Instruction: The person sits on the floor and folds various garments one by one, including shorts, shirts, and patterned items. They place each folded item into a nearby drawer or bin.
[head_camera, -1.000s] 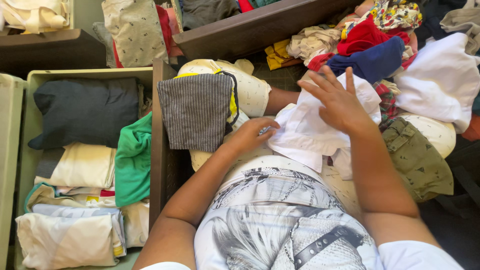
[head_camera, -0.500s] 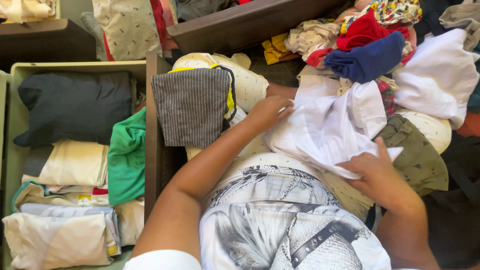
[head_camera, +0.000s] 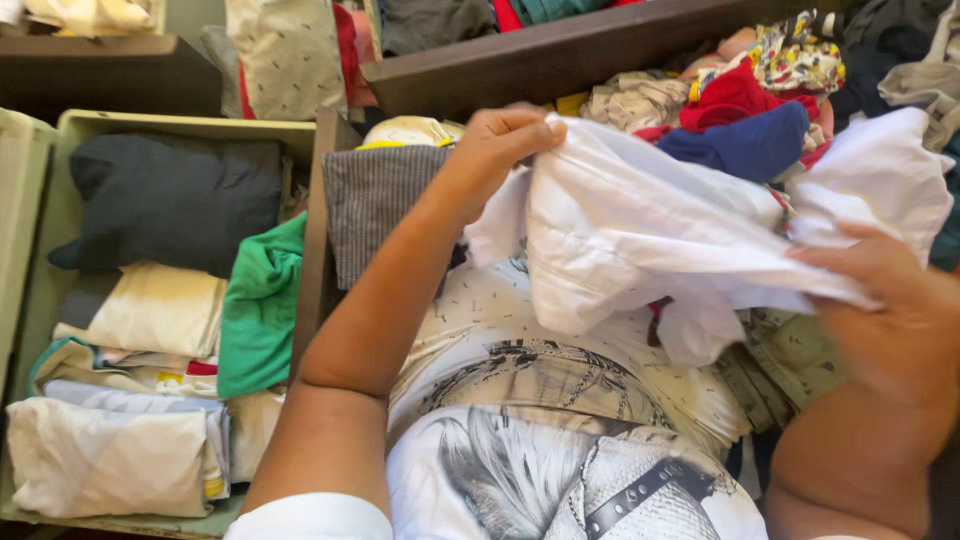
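**White shirt held up between two hands**

The left hand (head_camera: 500, 135) was closed on the upper edge of a white shirt (head_camera: 640, 230), thumb and fingers pinching the cloth near the top of a dark wooden divider (head_camera: 540, 60). The right hand (head_camera: 890, 310) gripped the other side of the same shirt, fingers curled into the fabric at its lower right edge, though that hand was blurred and the exact grip was hard to make out. The shirt hung stretched between the two hands, raised above the lap and crumpled in the middle, with a loose flap drooping below.

Behind the shirt lay a heap of unfolded clothes: a blue garment (head_camera: 750, 145), a red one (head_camera: 730, 95) just above it, and a flowered piece (head_camera: 800, 55) further back. An olive garment (head_camera: 790, 365) sat under the shirt near the right wrist.

Beside the left forearm a grey striped cloth (head_camera: 370, 200) lay folded. To its left stood a pale green crate (head_camera: 180, 127) holding folded clothes: a dark grey piece (head_camera: 170, 205) at the top, a green one (head_camera: 262, 305) along the right wall, and cream and white pieces (head_camera: 110, 455) lower down.
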